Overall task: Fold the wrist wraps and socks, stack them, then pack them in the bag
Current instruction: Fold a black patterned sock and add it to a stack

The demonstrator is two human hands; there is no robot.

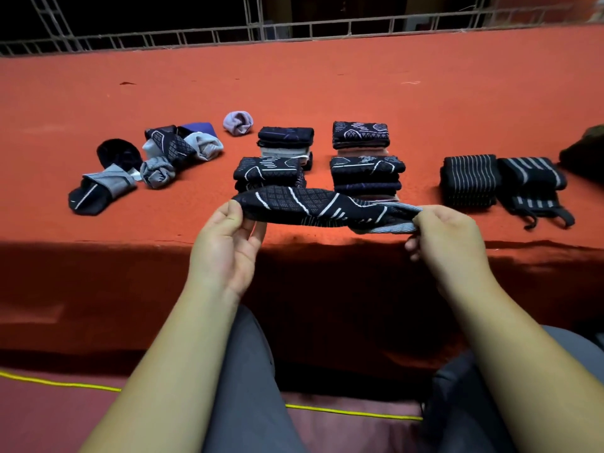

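a single wide-angle camera sits on the person's head and looks forward and down, so both forearms (176, 348) run up from the bottom corners to the left hand (228, 238) and right hand (447, 235), close at mid-frame with the sock (313, 206) between them. the tabletop (327, 86) stretches across just beyond, with a railing (294, 29) at the top edge and the person's lap (248, 371) below.

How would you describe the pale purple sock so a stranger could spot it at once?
Look at the red table, then at the four neat stacks of folded socks in its middle. Just left of the back-left stack lies the pale purple sock. It is a plain lilac ball lying on its own, apart from the loose pile further left.
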